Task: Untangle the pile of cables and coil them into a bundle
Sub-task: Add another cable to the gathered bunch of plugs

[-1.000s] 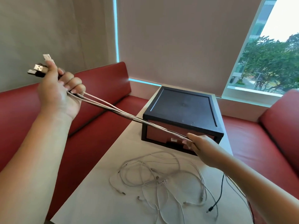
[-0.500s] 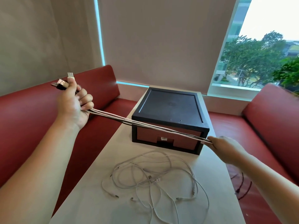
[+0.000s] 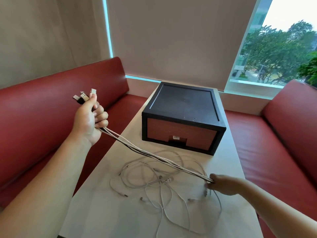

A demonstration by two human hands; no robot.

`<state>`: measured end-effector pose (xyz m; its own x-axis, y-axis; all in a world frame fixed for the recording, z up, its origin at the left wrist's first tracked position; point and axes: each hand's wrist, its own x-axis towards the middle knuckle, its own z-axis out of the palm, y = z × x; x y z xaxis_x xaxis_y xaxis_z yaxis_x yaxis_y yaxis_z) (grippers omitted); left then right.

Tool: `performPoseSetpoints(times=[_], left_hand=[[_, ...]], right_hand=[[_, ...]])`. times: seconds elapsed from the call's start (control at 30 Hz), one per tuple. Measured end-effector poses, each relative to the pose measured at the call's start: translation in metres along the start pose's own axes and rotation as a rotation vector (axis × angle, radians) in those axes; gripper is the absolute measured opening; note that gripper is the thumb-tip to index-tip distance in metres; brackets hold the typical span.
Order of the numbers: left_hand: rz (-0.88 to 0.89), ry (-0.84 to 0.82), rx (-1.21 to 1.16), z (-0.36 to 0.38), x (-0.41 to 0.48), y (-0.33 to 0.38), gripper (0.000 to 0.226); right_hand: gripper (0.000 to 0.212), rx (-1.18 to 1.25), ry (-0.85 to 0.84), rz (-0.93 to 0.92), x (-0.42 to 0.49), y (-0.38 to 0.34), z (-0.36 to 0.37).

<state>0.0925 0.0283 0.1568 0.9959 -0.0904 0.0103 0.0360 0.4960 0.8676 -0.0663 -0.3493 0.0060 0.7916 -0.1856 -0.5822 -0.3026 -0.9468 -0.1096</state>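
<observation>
Our left hand (image 3: 89, 121) grips the plug ends of the taut white-and-black cable strands (image 3: 154, 155) at nine o'clock; our right hand (image 3: 221, 184), pinching them, has dropped to four o'clock over the loose white cable tangle (image 3: 149, 183). Coiling likely next.

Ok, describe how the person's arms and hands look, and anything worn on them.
The left forearm and right forearm are bare to the frame's edge: no sleeves, gloves or watch. The left hand shows no ring or wristband. The right hand is slightly blurred, but nothing worn shows on it either.
</observation>
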Motion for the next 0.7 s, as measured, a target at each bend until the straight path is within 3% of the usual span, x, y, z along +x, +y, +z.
performPoseSetpoints(times=[0.07,0.23,0.37,0.47,0.57,0.7], left_hand=[[-0.004,0.013,0.013,-0.008,-0.001,-0.002,0.041],[-0.104,-0.034,0.043,-0.023,-0.012,0.004,0.045],[-0.212,-0.127,0.094,-0.029,-0.025,0.012,0.051],[-0.274,-0.179,0.13,-0.033,-0.033,0.011,0.051],[-0.317,-0.194,0.142,-0.036,-0.04,0.006,0.049],[-0.361,-0.179,0.1,-0.044,-0.049,-0.005,0.048]], right_hand=[[0.029,0.075,-0.13,-0.024,-0.004,-0.007,-0.003],[0.053,0.012,-0.298,0.002,-0.007,-0.018,-0.031],[0.056,-0.138,-0.161,0.015,0.0,-0.032,-0.047],[0.032,-0.079,0.05,-0.1,0.003,-0.066,-0.048],[0.029,-0.155,0.192,-0.196,0.011,-0.102,-0.031],[0.054,-0.185,0.086,-0.152,0.022,-0.133,0.001]])
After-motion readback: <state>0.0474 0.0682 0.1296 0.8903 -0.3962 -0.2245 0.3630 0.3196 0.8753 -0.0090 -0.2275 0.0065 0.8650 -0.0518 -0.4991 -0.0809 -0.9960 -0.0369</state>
